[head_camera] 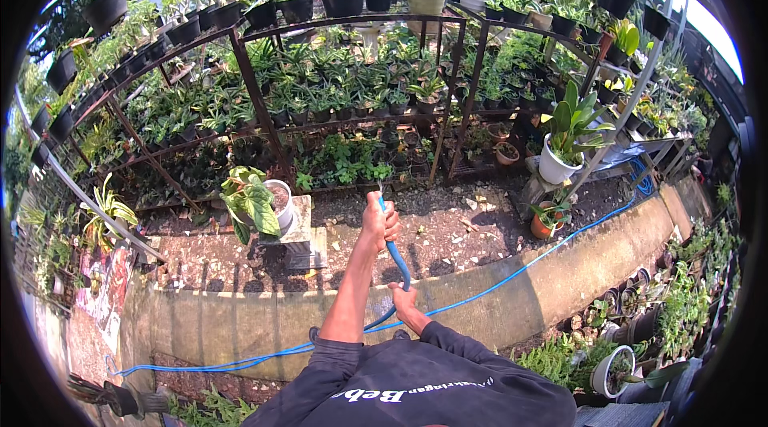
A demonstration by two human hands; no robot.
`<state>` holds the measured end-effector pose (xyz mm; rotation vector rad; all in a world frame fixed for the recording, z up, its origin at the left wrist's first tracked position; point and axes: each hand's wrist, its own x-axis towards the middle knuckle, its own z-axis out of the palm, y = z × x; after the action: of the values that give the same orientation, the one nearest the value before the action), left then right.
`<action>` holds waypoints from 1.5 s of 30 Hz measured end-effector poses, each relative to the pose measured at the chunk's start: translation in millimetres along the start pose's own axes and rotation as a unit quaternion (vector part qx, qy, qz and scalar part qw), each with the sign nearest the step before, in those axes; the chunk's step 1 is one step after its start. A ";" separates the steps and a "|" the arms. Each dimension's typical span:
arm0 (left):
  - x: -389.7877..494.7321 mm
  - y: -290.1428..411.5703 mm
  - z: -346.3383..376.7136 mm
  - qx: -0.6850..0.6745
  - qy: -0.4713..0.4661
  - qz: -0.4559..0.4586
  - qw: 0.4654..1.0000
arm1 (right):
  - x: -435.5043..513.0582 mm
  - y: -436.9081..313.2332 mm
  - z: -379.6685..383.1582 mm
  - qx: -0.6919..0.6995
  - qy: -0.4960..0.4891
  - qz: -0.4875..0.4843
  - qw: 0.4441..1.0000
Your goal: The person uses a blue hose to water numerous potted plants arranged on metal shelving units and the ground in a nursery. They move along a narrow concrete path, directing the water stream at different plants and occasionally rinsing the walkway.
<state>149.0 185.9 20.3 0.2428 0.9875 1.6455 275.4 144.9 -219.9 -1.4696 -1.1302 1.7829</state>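
My left hand (pixel 380 222) is raised in front of me, its fingers closed round a blue garden hose (pixel 398 259) near the hose's end. That end points away from me at the metal plant rack (pixel 259 91), and a little water seems to show at its tip. Lower down, close to my body, my right hand (pixel 405 301) grips the same hose, which bends between the two hands. The middle shelf holds many small potted plants (pixel 336 88); green leafy plants (pixel 348 160) grow on the level below, just beyond the hose end.
A white pot (pixel 287 206) stands on a concrete pedestal (pixel 306 238) at left. Another white pot (pixel 557 160) and an orange pot (pixel 545 224) are at right. Blue hose (pixel 498 284) trails along the concrete path (pixel 576 274). Potted plants line the lower right.
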 end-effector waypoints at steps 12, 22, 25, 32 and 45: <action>-2.3 22.8 -6.6 0.020 -0.003 0.007 1.000 | -7.3 -20.7 27.7 0.050 -0.024 0.006 0.998; -10.7 23.4 -16.5 0.015 0.010 0.017 1.000 | -9.4 -11.6 26.8 0.018 -0.024 0.003 1.000; -2.3 14.2 -14.0 0.014 0.002 -0.004 1.000 | -8.0 -9.7 18.5 0.029 -0.012 0.013 0.999; 24.0 -16.6 9.8 0.024 -0.008 -0.072 0.997 | -2.9 -13.1 -15.3 0.045 0.044 0.051 0.997; 23.5 -31.3 25.7 0.048 -0.036 -0.089 0.994 | 8.8 3.6 -28.0 0.052 0.062 0.067 0.994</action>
<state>179.4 218.8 6.5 0.2690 1.0050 1.4208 300.7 157.5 -228.6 -1.6025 -0.8817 1.7830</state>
